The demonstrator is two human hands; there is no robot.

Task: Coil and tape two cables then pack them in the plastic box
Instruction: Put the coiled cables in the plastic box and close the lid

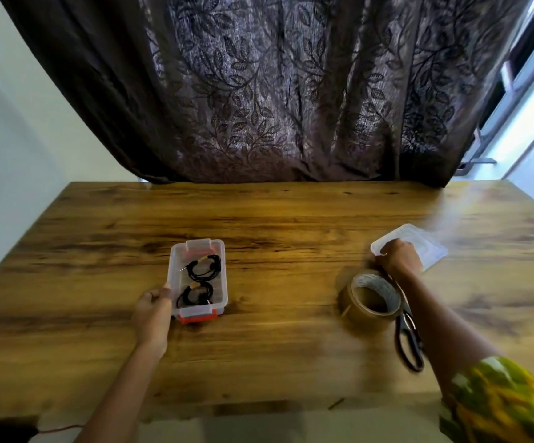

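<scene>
A clear plastic box with red latches sits open on the wooden table, left of centre. Two coiled black cables lie inside it, one at the far end and one at the near end, each bound with a strip of brown tape. My left hand holds the box at its near left corner. My right hand grips the near edge of the clear lid, which lies flat on the table at the right.
A roll of brown packing tape stands just in front of my right hand. Black-handled scissors lie beside it, partly under my right forearm. A dark patterned curtain hangs behind the table's far edge.
</scene>
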